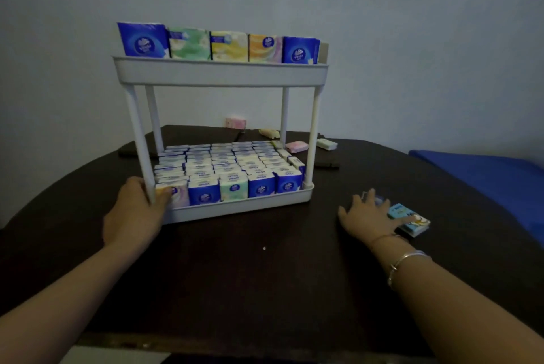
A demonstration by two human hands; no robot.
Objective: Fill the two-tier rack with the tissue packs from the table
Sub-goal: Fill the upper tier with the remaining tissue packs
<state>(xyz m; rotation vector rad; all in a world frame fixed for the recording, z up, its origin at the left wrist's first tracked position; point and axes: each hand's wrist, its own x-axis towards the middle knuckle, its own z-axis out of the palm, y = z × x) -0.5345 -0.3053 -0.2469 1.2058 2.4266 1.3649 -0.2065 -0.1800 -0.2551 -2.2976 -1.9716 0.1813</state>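
Head view: left hand (138, 210) gripping front-left post of white two-tier rack (219, 72) — lower tier packed with tissue packs (232, 169), five on top; right hand (371, 216) spread flat, touching light-blue pack (412, 221) on dark table (265, 275)

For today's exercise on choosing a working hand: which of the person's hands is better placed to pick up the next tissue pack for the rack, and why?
The right hand: its fingers already rest on the light-blue tissue packs lying on the dark table. The left hand is busy steadying the white two-tier plastic rack at its front-left post.
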